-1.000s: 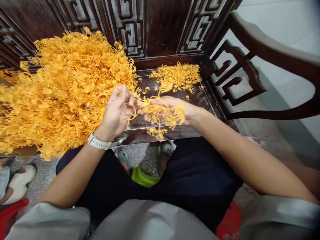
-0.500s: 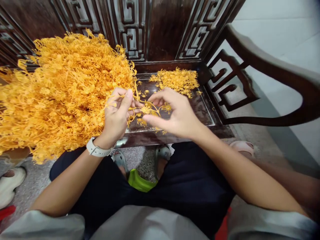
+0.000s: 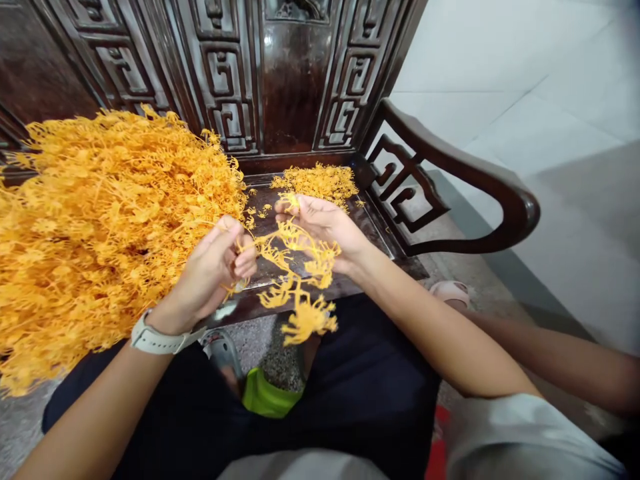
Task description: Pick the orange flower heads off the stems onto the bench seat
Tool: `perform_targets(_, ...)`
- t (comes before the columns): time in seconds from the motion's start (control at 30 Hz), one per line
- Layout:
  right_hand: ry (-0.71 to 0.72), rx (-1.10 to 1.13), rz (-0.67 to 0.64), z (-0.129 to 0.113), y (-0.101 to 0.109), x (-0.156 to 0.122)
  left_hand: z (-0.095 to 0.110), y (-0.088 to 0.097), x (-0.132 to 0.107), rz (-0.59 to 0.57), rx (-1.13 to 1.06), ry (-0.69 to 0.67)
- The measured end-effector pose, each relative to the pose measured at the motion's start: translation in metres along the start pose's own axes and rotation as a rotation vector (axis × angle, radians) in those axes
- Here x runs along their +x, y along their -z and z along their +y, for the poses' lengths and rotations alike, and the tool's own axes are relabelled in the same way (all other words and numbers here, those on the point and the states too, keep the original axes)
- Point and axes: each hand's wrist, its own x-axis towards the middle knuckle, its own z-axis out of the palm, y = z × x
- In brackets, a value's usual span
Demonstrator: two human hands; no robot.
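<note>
My left hand (image 3: 217, 267), with a pale watch strap on its wrist, pinches the stem of a yellow plastic flower sprig (image 3: 273, 253). Several spidery flower heads dangle from the sprig over my lap. My right hand (image 3: 323, 227) is closed at the fingertips on a small yellow flower head at the sprig's upper end; whether that head is still joined to the stem I cannot tell. Left of my hands rises a big heap of yellow sprigs (image 3: 115, 233). Behind my right hand lies a low pile of loose flower heads (image 3: 320, 180) on the bench.
The dark wooden bench seat (image 3: 260, 193) has a carved backrest (image 3: 293, 87) and a curved armrest (image 3: 465, 173) at the right. A bright green object (image 3: 270, 397) is between my legs. Another person's arm (image 3: 555, 353) shows at the right, near a pale shoe (image 3: 450, 292).
My view has turned and shifted. The sprig now hangs in front of my hands, nearer to me, and my right fingers have closed from a wide spread onto a flower head.
</note>
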Motion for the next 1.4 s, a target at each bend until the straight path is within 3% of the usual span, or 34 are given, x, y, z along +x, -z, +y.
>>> perform_targets(0.13, 0.049, 0.051, 0.010, -0.013, 0.007, 0.001, -0.001, -0.002, -0.005, 0.039, 0.080, 0.025)
perform_targets(0.27, 0.313, -0.137, 0.249, -0.043, 0.044, 0.000, 0.001, 0.018, 0.000, 0.147, 0.109, 0.001)
perform_targets(0.33, 0.340, -0.292, 0.249, -0.052, 0.063, -0.004, 0.002, 0.030, 0.003, 0.181, 0.100, -0.011)
perform_targets(0.37, 0.283, -0.373, 0.122, -0.054, 0.071, -0.006, 0.003, 0.034, 0.004, 0.189, 0.102, -0.019)
perform_targets(0.47, -0.075, -0.520, -0.616, -0.051, 0.084, -0.010, 0.006, 0.042, 0.005, 0.198, 0.125, -0.024)
perform_targets(0.5, -0.149, -0.485, -0.762, -0.048, 0.087, -0.008, 0.007, 0.042, 0.005, 0.194, 0.126, -0.021)
perform_targets(0.53, -0.160, -0.405, -0.756, -0.043, 0.089, -0.004, 0.008, 0.042, 0.005, 0.185, 0.124, -0.017)
perform_targets(0.57, -0.117, -0.287, -0.595, -0.039, 0.091, 0.002, 0.009, 0.042, 0.006, 0.171, 0.120, -0.013)
perform_targets(0.67, -0.012, 0.088, 0.270, -0.023, 0.098, 0.025, 0.008, 0.039, 0.011, 0.134, 0.119, 0.011)
perform_targets(0.7, -0.060, 0.158, 0.442, -0.018, 0.100, 0.031, 0.007, 0.038, 0.013, 0.132, 0.119, 0.024)
perform_targets(0.73, -0.129, 0.191, 0.509, -0.014, 0.100, 0.034, 0.005, 0.037, 0.015, 0.134, 0.117, 0.036)
perform_targets(0.83, -0.197, 0.093, 0.364, -0.006, 0.094, 0.032, -0.001, 0.034, 0.019, 0.127, 0.082, 0.059)
perform_targets(1.03, -0.001, -0.479, -0.040, 0.001, 0.061, 0.011, -0.008, 0.023, 0.015, 0.102, -0.017, 0.050)
perform_targets(1.17, 0.073, -0.632, -0.334, 0.006, 0.045, 0.002, -0.006, 0.016, 0.012, 0.148, -0.018, 0.003)
perform_targets(1.23, 0.044, -0.659, -0.368, 0.008, 0.041, -0.001, -0.005, 0.014, 0.012, 0.170, -0.024, -0.032)
perform_targets(1.4, 0.090, -0.663, -0.268, 0.016, 0.037, -0.001, -0.002, 0.012, 0.010, 0.183, -0.061, -0.107)
